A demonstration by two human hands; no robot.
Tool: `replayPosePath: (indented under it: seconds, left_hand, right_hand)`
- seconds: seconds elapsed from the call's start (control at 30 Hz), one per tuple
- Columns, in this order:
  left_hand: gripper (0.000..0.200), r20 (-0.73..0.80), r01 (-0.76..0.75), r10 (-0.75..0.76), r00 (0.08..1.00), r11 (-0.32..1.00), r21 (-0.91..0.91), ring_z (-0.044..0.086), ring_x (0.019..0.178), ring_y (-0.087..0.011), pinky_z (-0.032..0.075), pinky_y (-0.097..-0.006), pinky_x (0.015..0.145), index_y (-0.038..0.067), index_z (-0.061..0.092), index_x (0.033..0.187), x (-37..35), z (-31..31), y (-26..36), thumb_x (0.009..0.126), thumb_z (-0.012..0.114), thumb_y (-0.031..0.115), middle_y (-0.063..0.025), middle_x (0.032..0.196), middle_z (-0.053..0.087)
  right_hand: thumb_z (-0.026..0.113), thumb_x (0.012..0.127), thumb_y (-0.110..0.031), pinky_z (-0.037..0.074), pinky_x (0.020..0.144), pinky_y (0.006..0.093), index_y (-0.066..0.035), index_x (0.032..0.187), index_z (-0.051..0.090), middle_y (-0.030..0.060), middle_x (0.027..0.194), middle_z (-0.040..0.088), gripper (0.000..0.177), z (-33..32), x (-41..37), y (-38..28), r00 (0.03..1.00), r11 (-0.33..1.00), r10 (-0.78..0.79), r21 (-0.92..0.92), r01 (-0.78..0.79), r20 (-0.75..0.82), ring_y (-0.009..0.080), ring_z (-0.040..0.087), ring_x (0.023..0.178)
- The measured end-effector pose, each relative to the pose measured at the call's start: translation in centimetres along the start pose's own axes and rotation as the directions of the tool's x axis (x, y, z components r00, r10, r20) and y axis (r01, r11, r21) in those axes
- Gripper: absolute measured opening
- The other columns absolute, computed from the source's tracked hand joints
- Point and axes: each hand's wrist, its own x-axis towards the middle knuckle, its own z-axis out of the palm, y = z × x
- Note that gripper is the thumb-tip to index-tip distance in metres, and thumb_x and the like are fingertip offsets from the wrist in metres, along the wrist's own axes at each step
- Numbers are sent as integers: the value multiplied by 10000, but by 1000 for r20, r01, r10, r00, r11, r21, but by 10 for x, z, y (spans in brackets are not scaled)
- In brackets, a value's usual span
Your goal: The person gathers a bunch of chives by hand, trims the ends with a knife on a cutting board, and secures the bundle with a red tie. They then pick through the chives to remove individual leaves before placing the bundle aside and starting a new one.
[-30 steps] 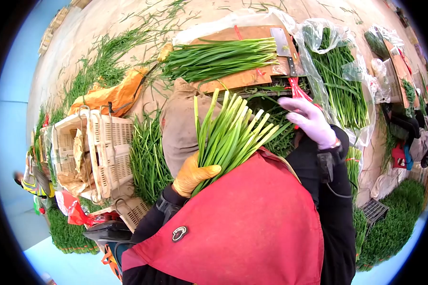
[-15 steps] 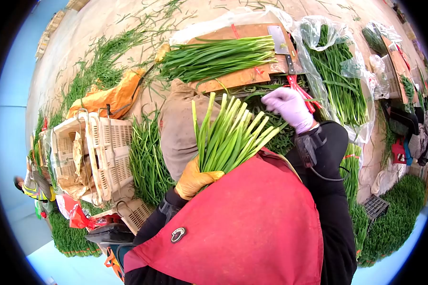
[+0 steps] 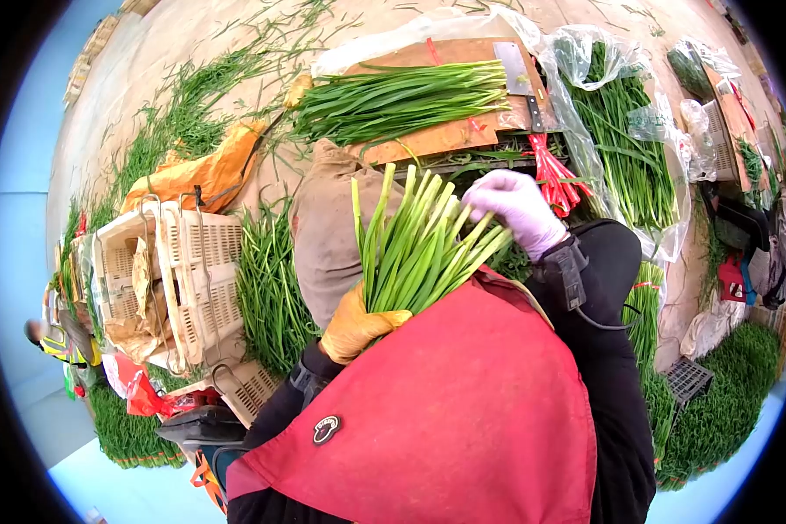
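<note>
My left hand (image 3: 359, 326), in an orange-yellow glove, is wrapped round the lower part of a bunch of garlic chives (image 3: 417, 253) held over my lap. The pale cut ends fan out upward and to the right. At the right side of that fan, my right hand (image 3: 517, 211) in a lilac glove has its fingers pinched at the stalk ends; the fingertips are partly hidden. Beyond the bunch, a pile of garlic chives (image 3: 402, 100) lies across a wooden board (image 3: 410, 154). A cleaver (image 3: 517, 74) rests at the board's right end, beside red ties (image 3: 554, 179).
White plastic crates (image 3: 210, 279) stand to the left, near an orange sack (image 3: 196, 175). Loose greens (image 3: 271, 288) lie by my left leg. An open plastic bag (image 3: 620, 140) holds more chives at right. A person in a reflective vest (image 3: 61, 341) is at far left.
My right hand has moved left from beside the bunch onto its stalk ends. My left hand keeps its grip in nearly the same place.
</note>
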Motion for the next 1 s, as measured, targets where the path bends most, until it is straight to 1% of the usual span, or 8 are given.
replayPosePath:
  seconds: [0.13,0.27,0.4,0.47,0.67,0.77,0.9,1.0]
  left_hand:
    - [594,-1,5,-5,1000,1000,3,598,1058,-136,471,-309,941,0,507,1322,-1,-3,-3,784,758,9,-69,1216,635]
    - [620,-15,4,-5,1000,1000,-20,586,1085,-137,459,-301,956,0,490,1345,-1,-4,-1,784,753,-2,-64,1244,622]
    - [675,31,21,-19,999,998,-59,582,1107,-148,443,-317,986,-1,477,1363,-2,-5,3,767,785,65,-70,1260,613]
    - [713,83,6,-3,997,999,-34,578,1120,-152,434,-324,1001,0,472,1369,0,-7,5,751,808,114,-73,1263,611]
    - [690,199,40,-28,980,998,-53,612,1110,-222,448,-362,1003,-11,515,1326,-1,-13,10,726,816,145,-107,1228,631]
    - [603,124,19,-16,992,1000,-20,662,1016,-251,489,-364,942,-30,550,1276,-7,-22,11,740,782,122,-150,1100,681]
    - [564,26,-4,4,1000,1000,6,677,978,-253,504,-351,907,-40,552,1270,-21,-36,19,763,750,107,-157,1065,691]
    - [540,-43,11,-13,999,999,-43,682,964,-241,522,-336,864,-39,548,1274,-28,-42,20,781,726,89,-135,1097,680]
  right_hand:
    - [635,915,-142,509,658,237,31,959,694,57,783,700,188,-44,2,8,993,992,-79,91,87,-88,113,641,676]
    - [569,977,-319,575,683,308,51,1172,621,136,1010,696,422,-37,-29,21,950,976,147,112,-184,276,224,701,801]
    - [507,991,-415,529,553,234,-15,1339,516,86,947,687,531,-17,-30,29,888,868,88,402,-291,452,132,666,699]
    - [556,972,-352,510,515,211,-25,1362,486,54,911,681,514,3,-16,22,896,909,200,266,-321,397,106,645,637]
    - [699,900,-240,506,608,244,-62,1010,668,-1,867,666,212,54,17,4,950,976,-140,198,86,279,72,619,751]
    - [585,977,-328,521,689,248,-23,1111,672,25,906,685,344,55,33,-9,982,937,56,331,-115,181,101,629,735]
    - [567,853,-10,505,885,278,-46,1311,583,63,1231,643,460,0,75,77,970,959,-165,-200,200,178,156,623,1032]
    - [588,710,38,510,877,345,-36,1193,629,184,1070,660,490,-33,77,153,887,530,-310,-713,460,342,311,636,1012]
